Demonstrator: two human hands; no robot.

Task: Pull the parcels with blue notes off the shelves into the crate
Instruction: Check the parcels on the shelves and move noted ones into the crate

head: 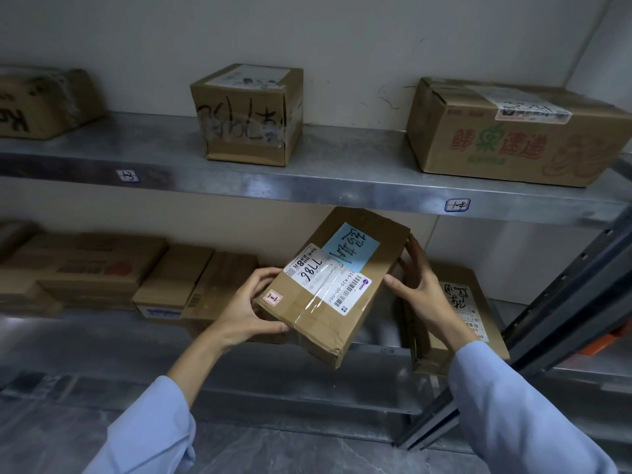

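- Nearest, two light-blue sleeves (154, 429) reach up from the lower edge of the view over a dark marbled floor (273, 453).
- Left hand (249, 309): fingers curled round the near left corner of the parcel (318, 302), thumb along its lower side edge.
- Right hand (420, 289): thumb on the parcel's right long edge, fingers wrapped behind its far end.
- Parcel: flat brown carton held in the air and tilted, in front of the lower shelf (102, 340) and touching neither shelf. A blue note (350, 249) with handwriting sits on the top face beside a white shipping label (309, 271). The far corner lies just under the upper shelf lip (307, 186).
- Lower shelf: bare metal shows beneath the parcel. A labelled carton (468, 302) stands just behind the right hand. Low cartons (174, 282) lie to the left, pushed close together.
- Right side: a slotted rack upright (564, 302) slants close beside the right forearm.
- Upper shelf: a taped cube box (246, 114), a printed carton (513, 131) and a partly cropped box (41, 100) stand well apart, with open shelf between them.
- Upper shelf lip: two small handwritten tags (457, 204).
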